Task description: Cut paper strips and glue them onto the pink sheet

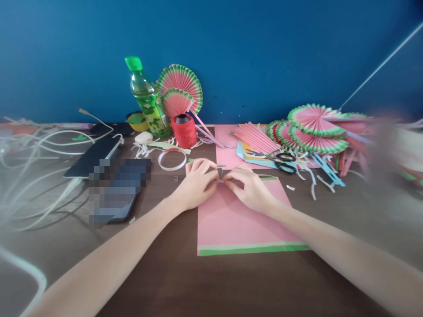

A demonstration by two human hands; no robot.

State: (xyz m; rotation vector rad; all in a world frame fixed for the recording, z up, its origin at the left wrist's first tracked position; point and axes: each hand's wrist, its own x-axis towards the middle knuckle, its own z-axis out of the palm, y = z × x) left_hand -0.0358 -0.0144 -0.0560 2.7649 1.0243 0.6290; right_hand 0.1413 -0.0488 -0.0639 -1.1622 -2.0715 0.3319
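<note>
A pink paper sheet (244, 220) with green strips along its near and far edges lies flat on the brown table. Over its far edge my left hand (200, 182) and my right hand (247, 187) meet, fingertips almost touching. Both hands are closed in a pinch, thumb against fingers. Whatever sits between the fingertips is too small and too covered to name. A roll of tape (172, 159) rests on its side, just beyond my left hand. Black-handled scissors (284, 163) lie past my right hand, on stacked coloured paper.
Pleated pink-and-green paper fans (317, 127) pile up at the back right; others (180, 86) lean on the blue wall. Beside those stand a green-capped bottle (148, 99) and a red thread spool (184, 132). Leftward are a phone (127, 207), a dark device (92, 156) and white cables (33, 149).
</note>
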